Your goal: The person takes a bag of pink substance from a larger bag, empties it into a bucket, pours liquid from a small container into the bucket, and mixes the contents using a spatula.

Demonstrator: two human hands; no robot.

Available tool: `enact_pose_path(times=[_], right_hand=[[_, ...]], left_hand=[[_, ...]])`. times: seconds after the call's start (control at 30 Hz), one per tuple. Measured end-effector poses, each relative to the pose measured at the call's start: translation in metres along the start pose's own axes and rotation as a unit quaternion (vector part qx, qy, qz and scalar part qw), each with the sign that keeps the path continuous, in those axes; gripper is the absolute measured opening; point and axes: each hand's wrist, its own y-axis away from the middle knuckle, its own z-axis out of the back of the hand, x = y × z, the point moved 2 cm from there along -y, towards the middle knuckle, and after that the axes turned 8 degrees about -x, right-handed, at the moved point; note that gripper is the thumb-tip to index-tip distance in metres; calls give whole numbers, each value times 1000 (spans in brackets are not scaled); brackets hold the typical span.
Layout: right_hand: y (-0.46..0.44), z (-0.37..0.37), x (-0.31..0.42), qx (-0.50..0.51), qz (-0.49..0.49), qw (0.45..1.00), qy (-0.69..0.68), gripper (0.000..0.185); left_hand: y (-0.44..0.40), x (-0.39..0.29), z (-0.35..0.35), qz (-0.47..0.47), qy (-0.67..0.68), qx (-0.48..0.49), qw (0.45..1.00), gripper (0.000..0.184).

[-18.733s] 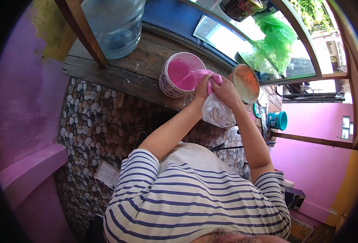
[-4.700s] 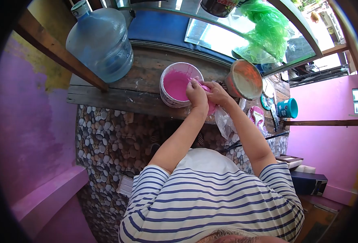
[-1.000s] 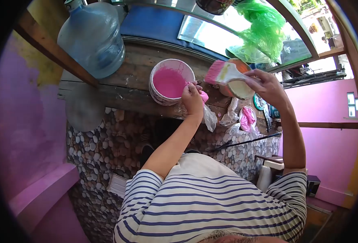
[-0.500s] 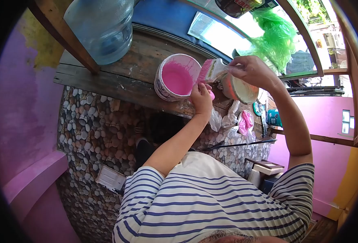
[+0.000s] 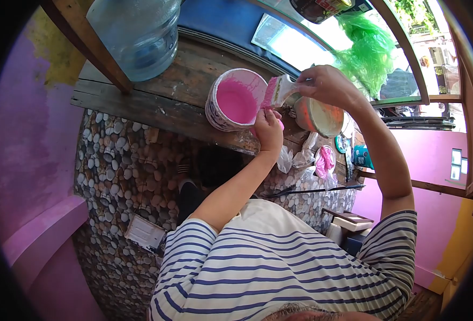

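A paintbrush point(image 5: 282, 88) with a white handle and pink-coated bristles is gripped by its handle in my right hand point(image 5: 330, 86). Its bristles point left, level with the right rim of a white bucket point(image 5: 210, 104) that holds pink paint point(image 5: 236, 104). Just below the bristle tips, my left hand point(image 5: 268, 131) is closed at the bucket's right side, fingertips pressed together. Something pink shows behind those fingers; what it is, I cannot make out. Under my right forearm, a second tub point(image 5: 322, 116) with orange and whitish smears stands on the wooden bench point(image 5: 185, 69).
A large clear water jug point(image 5: 140, 43) stands left on the bench beside a wooden post point(image 5: 86, 45). Plastic bags point(image 5: 303, 159), a pink-stained container point(image 5: 324, 160) and a teal can point(image 5: 361, 156) sit to the right. Green plastic point(image 5: 370, 53) hangs by the window.
My right hand and the paintbrush have shifted slightly up and left. My left hand stays by the bucket rim, and the view has moved a little.
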Motion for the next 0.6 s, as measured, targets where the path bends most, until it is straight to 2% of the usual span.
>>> enact_pose_path(times=[0.07, 0.13, 0.23, 0.6], right_hand=[[-5, -1, 4, 11, 4, 1000, 23, 29], [-8, -1, 10, 6, 11, 999, 37, 29], [-14, -5, 18, -2, 25, 998, 57, 28], [-26, -24, 26, -3, 42, 996, 84, 29]], left_hand=[[-1, 0, 1, 5, -12, -1, 1000, 26], [-7, 9, 1, -31, -48, -16, 998, 26], [-12, 20, 1, -57, -33, -17, 998, 27], [-8, 13, 3, -37, 8, -8, 999, 30]])
